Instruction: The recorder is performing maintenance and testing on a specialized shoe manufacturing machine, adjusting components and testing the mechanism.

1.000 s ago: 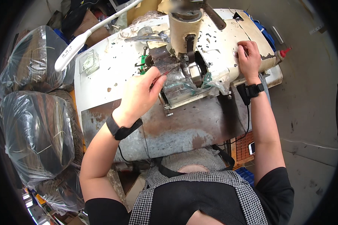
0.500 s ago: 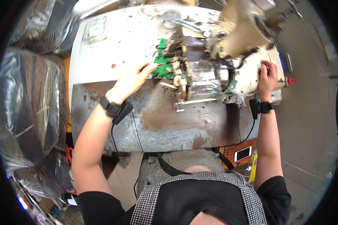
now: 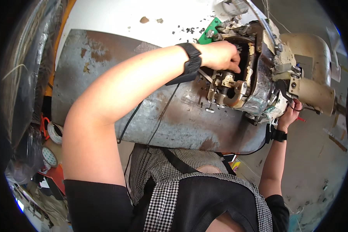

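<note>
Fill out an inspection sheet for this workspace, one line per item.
Surface: stained, worn metal plate in front; white tabletop behind it.
Job's things: machine with exposed mechanism, grimy; green piece beside it.
Clutter: small black bits scattered on the white tabletop, plus brown spots.
Left hand: fingers at the machine's opening; anything held is hidden.
Right hand: at the machine's right side; grip unclear.
Cables: two thin black cables cross the metal plate below the left wrist; another runs along its front edge toward the right wrist.
Surroundings: plastic-wrapped bundle at left; grey floor at right.
</note>
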The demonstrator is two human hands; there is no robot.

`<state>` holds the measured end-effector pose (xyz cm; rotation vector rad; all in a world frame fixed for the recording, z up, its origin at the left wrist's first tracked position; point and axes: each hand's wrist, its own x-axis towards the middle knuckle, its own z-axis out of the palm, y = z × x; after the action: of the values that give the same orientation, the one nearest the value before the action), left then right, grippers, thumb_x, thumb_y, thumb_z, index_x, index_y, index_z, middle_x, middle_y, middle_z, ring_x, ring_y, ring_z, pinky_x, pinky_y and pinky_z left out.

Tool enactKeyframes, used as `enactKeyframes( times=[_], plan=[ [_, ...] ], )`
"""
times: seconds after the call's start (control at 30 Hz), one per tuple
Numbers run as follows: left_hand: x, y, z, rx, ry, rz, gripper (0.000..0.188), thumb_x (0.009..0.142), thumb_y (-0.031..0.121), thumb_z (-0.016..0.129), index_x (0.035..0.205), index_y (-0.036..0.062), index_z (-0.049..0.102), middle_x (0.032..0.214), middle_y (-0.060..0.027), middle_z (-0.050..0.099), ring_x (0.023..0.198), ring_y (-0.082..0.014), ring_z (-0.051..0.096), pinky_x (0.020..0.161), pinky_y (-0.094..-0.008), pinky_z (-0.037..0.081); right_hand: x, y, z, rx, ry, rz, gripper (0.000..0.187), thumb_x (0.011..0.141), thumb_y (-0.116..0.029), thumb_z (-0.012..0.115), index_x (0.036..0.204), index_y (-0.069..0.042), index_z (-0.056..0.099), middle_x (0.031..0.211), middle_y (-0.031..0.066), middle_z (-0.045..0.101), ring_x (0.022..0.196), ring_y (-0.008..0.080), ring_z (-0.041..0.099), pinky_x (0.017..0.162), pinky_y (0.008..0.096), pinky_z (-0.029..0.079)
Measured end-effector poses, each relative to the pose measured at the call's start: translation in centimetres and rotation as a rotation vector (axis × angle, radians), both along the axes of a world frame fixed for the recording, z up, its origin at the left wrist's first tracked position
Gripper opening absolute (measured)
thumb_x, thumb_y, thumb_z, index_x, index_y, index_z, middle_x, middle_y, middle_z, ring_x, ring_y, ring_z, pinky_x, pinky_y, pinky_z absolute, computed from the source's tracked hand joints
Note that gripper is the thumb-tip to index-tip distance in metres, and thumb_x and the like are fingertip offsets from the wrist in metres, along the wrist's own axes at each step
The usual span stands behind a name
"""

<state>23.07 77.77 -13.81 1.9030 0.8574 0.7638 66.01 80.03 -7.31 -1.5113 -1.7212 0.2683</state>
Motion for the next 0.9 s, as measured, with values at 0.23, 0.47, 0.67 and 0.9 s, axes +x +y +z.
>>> enactKeyframes(
  times=[0.23, 0.47, 0.67, 0.9],
  plan=[
    [1.6, 1.1, -2.3, 0.104, 0.005, -0.058, 0.021, 0.077, 0.026, 0.070, 0.082, 0.0052, 0.070, 0.070, -0.0142, 0.064, 0.070, -0.0322, 0.060, 0.064, -0.0399, 0.046, -1.7, -0.5, 0.3, 0.005, 0.097, 0.021, 0.022, 0.090, -0.006, 0.052, 0.110, 0.002, 0.053, 0.104, 0.0056, 0.060, 0.091, 0.0130, 0.056, 0.080, 0.0271, 0.045],
    [1.2, 0.2, -0.2, 0.131, 0.220, 0.071, 0.021, 0.078, 0.027, 0.068, 0.079, 0.0062, 0.068, 0.073, -0.0147, 0.064, 0.075, -0.0333, 0.062, 0.065, -0.0422, 0.048, -0.5, -0.4, 0.9, -0.089, 0.167, -0.002, 0.017, 0.089, -0.008, 0.053, 0.102, 0.001, 0.059, 0.098, 0.0074, 0.063, 0.087, 0.0152, 0.060, 0.079, 0.0278, 0.049],
    [2.3, 1.5, -0.5, 0.126, 0.381, -0.027, 0.019, 0.078, 0.024, 0.068, 0.079, 0.0052, 0.069, 0.075, -0.0135, 0.065, 0.077, -0.0319, 0.062, 0.065, -0.0410, 0.049, -2.4, -0.6, 1.3, -0.062, 0.209, -0.014, 0.017, 0.090, -0.010, 0.053, 0.099, 0.003, 0.061, 0.098, 0.0066, 0.062, 0.085, 0.0132, 0.057, 0.077, 0.0292, 0.047],
    [1.6, 0.2, 0.1, 0.175, 0.322, 0.098, 0.021, 0.078, 0.025, 0.069, 0.082, 0.0044, 0.069, 0.080, -0.0134, 0.067, 0.081, -0.0312, 0.064, 0.068, -0.0398, 0.052, -2.6, -0.8, 1.2, -0.005, 0.018, 0.008, 0.023, 0.089, -0.009, 0.053, 0.105, 0.006, 0.061, 0.104, 0.0079, 0.062, 0.091, 0.0142, 0.057, 0.084, 0.0300, 0.045]
  ],
)
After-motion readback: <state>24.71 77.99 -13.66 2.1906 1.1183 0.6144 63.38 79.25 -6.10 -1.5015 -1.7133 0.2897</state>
